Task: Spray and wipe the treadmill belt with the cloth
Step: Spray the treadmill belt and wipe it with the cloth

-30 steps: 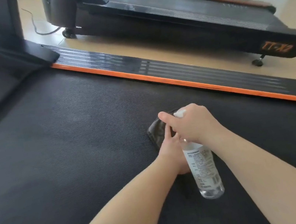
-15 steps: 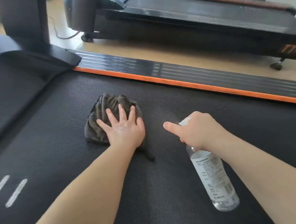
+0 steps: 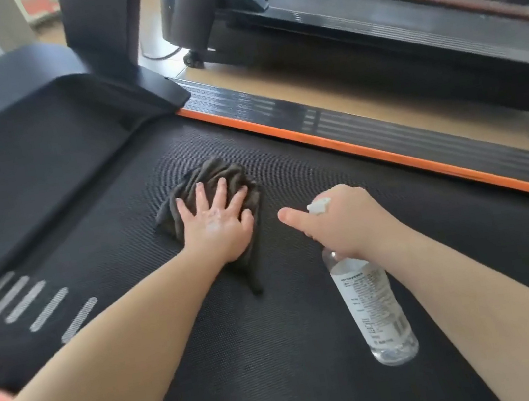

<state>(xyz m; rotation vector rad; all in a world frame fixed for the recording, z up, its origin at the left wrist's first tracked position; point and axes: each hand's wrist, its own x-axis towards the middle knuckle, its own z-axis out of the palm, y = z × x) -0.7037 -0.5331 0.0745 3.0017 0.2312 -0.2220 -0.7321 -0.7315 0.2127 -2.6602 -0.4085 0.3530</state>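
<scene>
the treadmill belt (image 3: 314, 348) is black with a fine woven-looking grain, edged by an orange strip (image 3: 387, 154) and a ribbed black side rail (image 3: 419, 137). five pale dashes (image 3: 29, 300) are printed near its left edge. the cloth (image 3: 208, 181), dark grey and bunched into folds, lies on the belt towards the front cover, one thin tail trailing back past the wrist.

the left grip (image 3: 217, 230) lies flat on the cloth, fingers spread and straight, pressing it down. the right grip (image 3: 339, 219) is clenched round the neck of a clear spray bottle (image 3: 373, 307), forefinger stretched out towards the cloth, the white nozzle (image 3: 319, 206) showing above the knuckles. the bottle slants with its base nearest the camera, a little clear liquid pooled there. its label carries dark print too small to read.

a second ago the left grip and cloth sat tucked behind the right grip; half a second ago they were already out to its left, as now, clearly apart from it. the hold on the bottle is unchanged. only three dashes showed half a second ago.
</scene>
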